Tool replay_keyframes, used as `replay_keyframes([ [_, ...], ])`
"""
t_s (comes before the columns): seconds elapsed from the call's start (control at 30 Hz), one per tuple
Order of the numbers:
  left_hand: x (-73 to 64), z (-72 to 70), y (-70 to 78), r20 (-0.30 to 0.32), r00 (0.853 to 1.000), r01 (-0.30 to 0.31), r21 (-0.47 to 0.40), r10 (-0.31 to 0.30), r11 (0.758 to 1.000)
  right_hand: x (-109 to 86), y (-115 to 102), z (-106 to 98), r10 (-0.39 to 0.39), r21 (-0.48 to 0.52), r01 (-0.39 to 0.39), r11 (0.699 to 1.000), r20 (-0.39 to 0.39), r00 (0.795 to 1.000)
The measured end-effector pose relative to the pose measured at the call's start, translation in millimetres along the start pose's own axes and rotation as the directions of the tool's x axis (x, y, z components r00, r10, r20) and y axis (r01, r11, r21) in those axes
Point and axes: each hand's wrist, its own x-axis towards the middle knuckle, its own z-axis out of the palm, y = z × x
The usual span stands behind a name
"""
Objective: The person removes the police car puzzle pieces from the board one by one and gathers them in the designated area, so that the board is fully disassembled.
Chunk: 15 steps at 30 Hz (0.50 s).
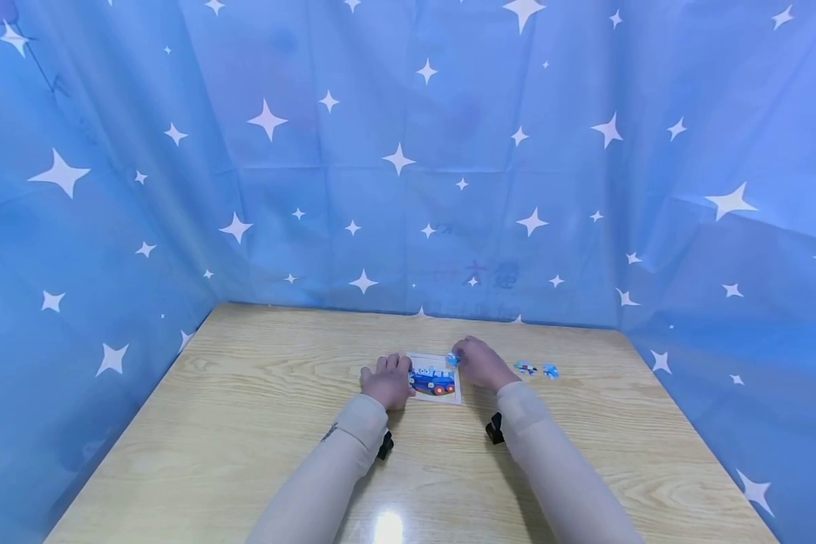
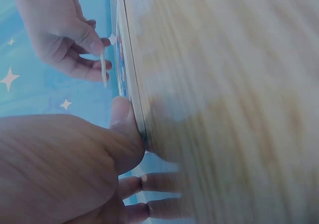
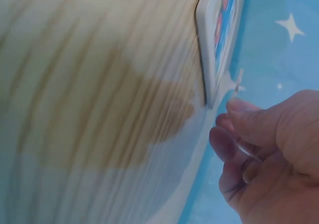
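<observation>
A small framed jigsaw puzzle (image 1: 438, 400) lies flat on the table, its picture showing a blue vehicle with red wheels. At its left side rests my left hand (image 1: 386, 380), fingers spread. In the left wrist view the left thumb (image 2: 124, 129) presses the frame's edge, while other fingers touch the tabletop. Over the puzzle's upper right corner, my right hand (image 1: 480, 364) pinches a light blue puzzle piece (image 1: 452, 359) between thumb and fingers. The right wrist view shows that piece (image 3: 239, 82) edge-on, raised apart from the frame.
Two groups of loose puzzle pieces, one multicoloured (image 1: 525, 367) and one blue (image 1: 551, 371), lie right of my right hand. The wooden table (image 1: 245, 423) ends at a blue star-patterned curtain (image 1: 462, 204) behind and at both sides. Dark wrist devices (image 1: 495, 428) sit under the sleeves.
</observation>
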Motion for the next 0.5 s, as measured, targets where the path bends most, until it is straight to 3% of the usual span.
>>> replay_keyframes([
  [0.27, -4.2, -2.8, 0.8, -0.017, 1.000, -0.002, -0.015, 0.002, 1.000, -8.0, 20, -8, 0.064, 0.005, -0.064, 0.998, 0.005, 0.998],
  [0.5, -5.1, -3.4, 0.9, -0.007, 1.000, -0.004, -0.020, 0.003, 1.000, -12.9, 35, -11, 0.067, 0.000, -0.067, 0.998, 0.011, 0.998],
])
